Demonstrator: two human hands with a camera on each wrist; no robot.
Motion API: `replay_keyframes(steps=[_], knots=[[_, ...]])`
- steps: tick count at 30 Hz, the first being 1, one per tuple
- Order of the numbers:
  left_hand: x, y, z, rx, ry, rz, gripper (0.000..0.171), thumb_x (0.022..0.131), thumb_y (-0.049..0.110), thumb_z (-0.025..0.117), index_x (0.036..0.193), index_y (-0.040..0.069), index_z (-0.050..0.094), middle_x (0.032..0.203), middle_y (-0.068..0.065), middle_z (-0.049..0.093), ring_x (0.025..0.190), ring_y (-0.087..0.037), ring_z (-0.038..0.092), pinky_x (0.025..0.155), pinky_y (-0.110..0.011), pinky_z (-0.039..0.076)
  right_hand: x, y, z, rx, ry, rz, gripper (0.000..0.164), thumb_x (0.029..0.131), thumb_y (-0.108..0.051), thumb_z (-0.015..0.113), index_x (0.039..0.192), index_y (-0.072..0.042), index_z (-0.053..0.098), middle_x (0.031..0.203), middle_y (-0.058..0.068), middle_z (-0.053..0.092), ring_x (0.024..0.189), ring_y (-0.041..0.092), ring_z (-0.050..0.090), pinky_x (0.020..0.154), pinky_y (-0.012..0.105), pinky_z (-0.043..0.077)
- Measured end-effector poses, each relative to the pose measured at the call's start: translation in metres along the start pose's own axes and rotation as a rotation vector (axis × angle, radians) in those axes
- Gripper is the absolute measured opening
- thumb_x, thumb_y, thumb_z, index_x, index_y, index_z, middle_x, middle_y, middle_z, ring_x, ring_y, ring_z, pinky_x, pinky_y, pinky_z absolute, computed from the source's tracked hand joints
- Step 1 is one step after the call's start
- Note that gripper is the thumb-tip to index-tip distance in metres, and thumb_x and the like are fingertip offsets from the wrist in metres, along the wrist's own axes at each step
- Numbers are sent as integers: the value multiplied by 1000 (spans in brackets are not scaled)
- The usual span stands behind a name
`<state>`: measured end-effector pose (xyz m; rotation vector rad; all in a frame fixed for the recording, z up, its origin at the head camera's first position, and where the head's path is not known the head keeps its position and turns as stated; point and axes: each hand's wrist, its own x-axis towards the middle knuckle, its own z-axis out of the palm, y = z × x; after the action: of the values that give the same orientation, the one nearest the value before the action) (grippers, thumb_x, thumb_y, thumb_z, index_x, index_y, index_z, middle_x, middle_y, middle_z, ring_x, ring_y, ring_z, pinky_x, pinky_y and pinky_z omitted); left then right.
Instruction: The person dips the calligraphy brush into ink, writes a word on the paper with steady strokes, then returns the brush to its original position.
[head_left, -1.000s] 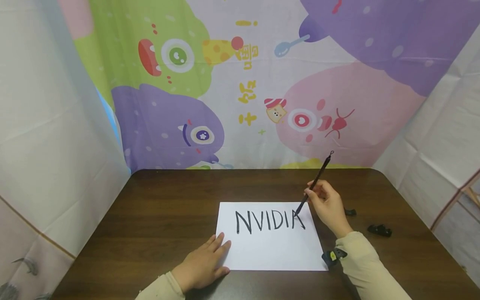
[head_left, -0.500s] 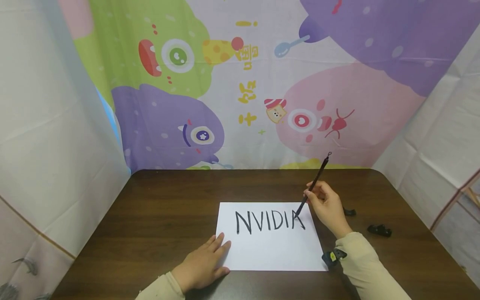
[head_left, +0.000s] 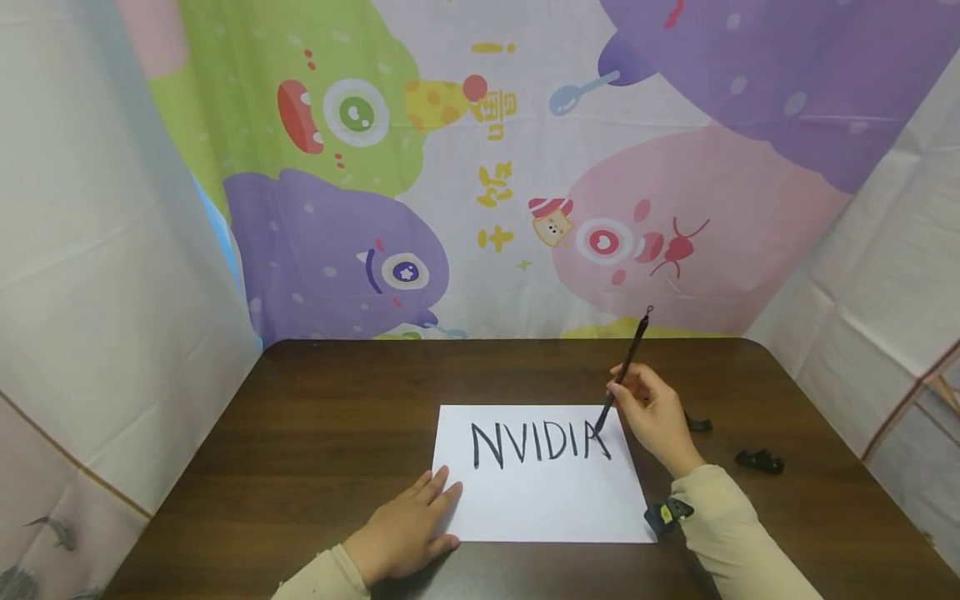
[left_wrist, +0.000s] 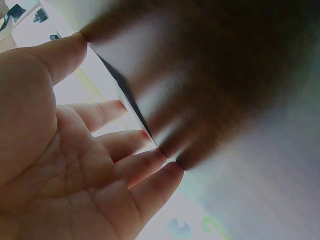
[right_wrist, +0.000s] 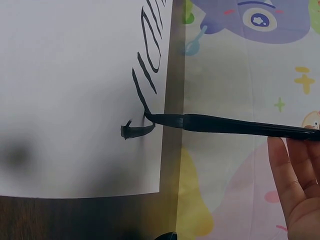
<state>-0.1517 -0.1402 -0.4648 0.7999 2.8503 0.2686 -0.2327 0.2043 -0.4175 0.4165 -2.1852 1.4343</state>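
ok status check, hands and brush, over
Left hand flat, pressing paper at its left edge. Right hand grips brush, tip on the last letter. Nothing in the way on the paper.

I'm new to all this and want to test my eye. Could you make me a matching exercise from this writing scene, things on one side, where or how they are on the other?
Things:
1. brush
2. left hand
3. paper
4. small black clip

States:
A. lies on the table right of the sheet
B. bears black letters
C. pinched in the right hand, tip on the last letter
D. rests flat at the sheet's lower left corner

Pairs: 1-C, 2-D, 3-B, 4-A
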Motion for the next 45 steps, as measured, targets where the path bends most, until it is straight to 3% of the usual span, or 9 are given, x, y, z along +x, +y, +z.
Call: replay_keyframes(steps=[6, 15, 29, 34, 40, 45], knots=[[1, 0, 0, -3, -10, -2, 68, 91, 45, 63, 146, 10, 45, 156, -20, 36, 141, -40, 39, 111, -53, 39, 0, 1, 0, -26, -12, -24, 18, 87, 9, 65, 105, 7, 62, 83, 24, 68, 66, 28, 64, 58, 18, 54], [1, 1, -1, -14, -18, -6, 68, 91, 45, 63, 146, 10, 45, 156, -20, 35, 142, -40, 38, 111, -54, 39, 0, 2, 0, -67, -3, -36, 19, 87, 8, 66, 105, 6, 64, 81, 21, 68, 63, 21, 62, 56, 15, 50], [1, 0, 3, -5, -8, -5, 68, 91, 45, 63, 146, 11, 46, 156, -19, 37, 141, -39, 39, 109, -53, 41, 0, 0, -2, -88, -14, -52, 19, 87, 9, 66, 105, 7, 64, 80, 20, 68, 62, 24, 61, 56, 17, 51], [1, 0, 2, -6, -11, -4, 68, 91, 45, 63, 146, 10, 45, 156, -19, 36, 142, -39, 39, 110, -53, 40, 1, 12, -1, -95, -5, -55, 20, 86, 9, 66, 106, 7, 64, 79, 20, 68, 62, 28, 61, 55, 16, 50], [1, -1, 2, -7, -11, -7, 68, 91, 46, 63, 147, 10, 45, 156, -20, 35, 142, -39, 38, 111, -53, 39, 5, 33, -2, -50, 11, -53, 22, 87, 6, 67, 108, 3, 65, 80, 17, 69, 64, 17, 62, 58, 13, 51], [2, -1, 2, -5, -14, -7, 69, 91, 46, 63, 147, 11, 45, 156, -19, 35, 142, -39, 38, 111, -53, 39, 8, 35, -6, 2, 48, -99, 22, 86, 7, 67, 108, 5, 64, 81, 18, 67, 68, 11, 64, 63, 13, 54]])
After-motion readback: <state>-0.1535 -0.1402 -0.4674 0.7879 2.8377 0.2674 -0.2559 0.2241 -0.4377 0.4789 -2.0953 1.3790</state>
